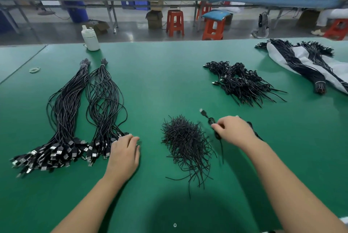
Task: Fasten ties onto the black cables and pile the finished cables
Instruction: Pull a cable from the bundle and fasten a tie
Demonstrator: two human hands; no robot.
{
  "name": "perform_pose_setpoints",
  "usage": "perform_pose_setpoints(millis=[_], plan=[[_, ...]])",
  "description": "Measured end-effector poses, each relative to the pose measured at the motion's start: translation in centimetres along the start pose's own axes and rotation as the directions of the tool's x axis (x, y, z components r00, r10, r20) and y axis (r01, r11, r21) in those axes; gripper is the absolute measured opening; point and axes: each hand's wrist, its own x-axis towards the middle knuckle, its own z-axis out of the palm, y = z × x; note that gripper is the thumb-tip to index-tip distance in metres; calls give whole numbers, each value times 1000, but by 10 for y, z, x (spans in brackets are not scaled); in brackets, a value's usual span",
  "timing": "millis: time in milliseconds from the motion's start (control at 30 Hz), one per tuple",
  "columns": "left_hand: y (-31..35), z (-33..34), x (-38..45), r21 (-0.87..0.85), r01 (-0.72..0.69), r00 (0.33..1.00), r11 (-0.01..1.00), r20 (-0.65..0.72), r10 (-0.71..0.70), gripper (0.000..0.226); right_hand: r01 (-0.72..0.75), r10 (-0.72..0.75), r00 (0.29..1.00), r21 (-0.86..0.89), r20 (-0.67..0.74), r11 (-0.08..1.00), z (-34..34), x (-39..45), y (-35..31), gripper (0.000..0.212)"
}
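Note:
Two long bundles of black USB cables [75, 112] lie on the left of the green table [160, 74], plugs fanned toward me. My left hand [123, 154] rests at the plug ends of the right bundle, fingers reaching onto a plug. A loose heap of black twist ties [185, 140] sits in the middle. My right hand [233, 131] grips a coiled black cable [211, 120] just right of the ties, its USB plug sticking up to the left. A pile of tied cables [243, 82] lies further back on the right.
A white bottle [90, 38] stands at the table's far edge. Rubber bands [35, 69] lie at far left. More cable bundles on a white bag [308, 63] occupy the far right corner. Red stools and workbenches stand beyond the table.

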Motion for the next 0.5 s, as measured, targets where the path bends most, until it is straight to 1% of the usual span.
perform_pose_setpoints(millis=[67, 200, 267, 333, 400, 500], plan=[[-10, 7, -4, 21, 47, 999, 999, 8, -47, 30, -77, 77, 997, -126, -5, 989, 1, 12, 24, 38], [-12, 14, -3, 26, 41, 999, 999, 11, -41, 36, -166, 178, 984, -294, 14, 941, 14, 28, 54, 38], [-13, 13, -5, 7, 70, 998, 997, 1, -70, 38, -207, 228, 973, -303, 36, 930, 24, 33, 62, 39], [-14, 13, -7, 2, 79, 997, 997, -7, -79, 39, -234, 254, 967, -299, 30, 925, 31, 35, 67, 45], [-14, 13, -7, -2, 72, 997, 997, -10, -72, 39, -240, 250, 968, -317, -11, 918, 35, 37, 70, 48], [-14, 13, -6, -9, 66, 998, 998, -23, -67, 39, -261, 247, 965, -356, -85, 897, 37, 35, 70, 46]])
